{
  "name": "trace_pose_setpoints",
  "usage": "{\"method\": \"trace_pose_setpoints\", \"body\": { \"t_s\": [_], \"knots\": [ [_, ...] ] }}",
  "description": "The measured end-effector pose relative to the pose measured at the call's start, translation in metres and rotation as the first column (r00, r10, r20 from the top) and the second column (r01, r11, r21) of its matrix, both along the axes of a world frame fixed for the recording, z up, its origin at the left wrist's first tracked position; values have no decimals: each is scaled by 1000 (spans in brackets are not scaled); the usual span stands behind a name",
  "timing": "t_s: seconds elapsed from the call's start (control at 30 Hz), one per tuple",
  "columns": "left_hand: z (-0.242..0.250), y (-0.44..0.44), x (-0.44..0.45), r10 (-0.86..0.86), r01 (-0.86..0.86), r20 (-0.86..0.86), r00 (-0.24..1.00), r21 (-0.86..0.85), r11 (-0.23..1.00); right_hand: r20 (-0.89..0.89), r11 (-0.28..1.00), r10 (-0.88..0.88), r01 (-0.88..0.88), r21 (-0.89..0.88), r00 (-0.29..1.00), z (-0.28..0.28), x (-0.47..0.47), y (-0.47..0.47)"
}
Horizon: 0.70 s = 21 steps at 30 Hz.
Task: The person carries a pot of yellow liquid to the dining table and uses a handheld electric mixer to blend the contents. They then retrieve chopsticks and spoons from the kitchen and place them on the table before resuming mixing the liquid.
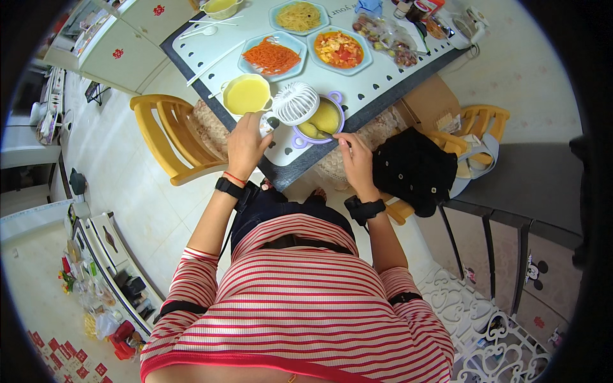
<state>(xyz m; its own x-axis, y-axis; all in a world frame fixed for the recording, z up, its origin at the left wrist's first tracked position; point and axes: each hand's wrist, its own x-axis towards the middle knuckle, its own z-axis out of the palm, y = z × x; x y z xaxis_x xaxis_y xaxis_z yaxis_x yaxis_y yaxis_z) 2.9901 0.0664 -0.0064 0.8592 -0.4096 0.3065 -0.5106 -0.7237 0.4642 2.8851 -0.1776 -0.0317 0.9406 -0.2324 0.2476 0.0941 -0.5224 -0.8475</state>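
My left hand [247, 146] grips the handle of a white handheld fan [296, 103], whose round head hangs over the edge of a purple-rimmed bowl [342, 117]. The bowl holds yellow porridge [323, 117] and stands near the table's corner. My right hand [355, 160] holds the end of a dark spoon [322, 133] between thumb and fingers; the spoon's other end rests in the porridge. Just left of the fan stands a cream bowl of yellow porridge [247, 95]. Behind are plates of shredded carrot [272, 56], tomato and egg [339, 50], and pale shreds [299, 17].
Chopsticks [215, 63] and a white spoon [209, 31] lie at the table's left. Bagged grapes [388, 38] and jars stand at the far right. A wooden chair [165, 139] is at the left; another, with a black garment [414, 167], is at the right.
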Motion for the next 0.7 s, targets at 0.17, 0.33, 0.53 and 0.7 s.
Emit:
{"method": "trace_pose_setpoints", "body": {
  "t_s": [0.17,0.33,0.53,0.7],
  "knots": [
    [3,-2,-2,-5,4,29,1000,45,999,12,993,-70,68,100,997,-15,19,6],
    [5,-5,-5,98,-88,-212,972,56,995,17,986,-165,164,42,986,-17,16,-10],
    [-5,-1,-2,-22,3,-221,975,-87,996,-147,960,-233,251,124,961,-15,2,-15],
    [-14,-3,-1,-89,83,-144,986,-46,995,-192,887,-150,218,408,970,-21,8,-5]
  ]
}}
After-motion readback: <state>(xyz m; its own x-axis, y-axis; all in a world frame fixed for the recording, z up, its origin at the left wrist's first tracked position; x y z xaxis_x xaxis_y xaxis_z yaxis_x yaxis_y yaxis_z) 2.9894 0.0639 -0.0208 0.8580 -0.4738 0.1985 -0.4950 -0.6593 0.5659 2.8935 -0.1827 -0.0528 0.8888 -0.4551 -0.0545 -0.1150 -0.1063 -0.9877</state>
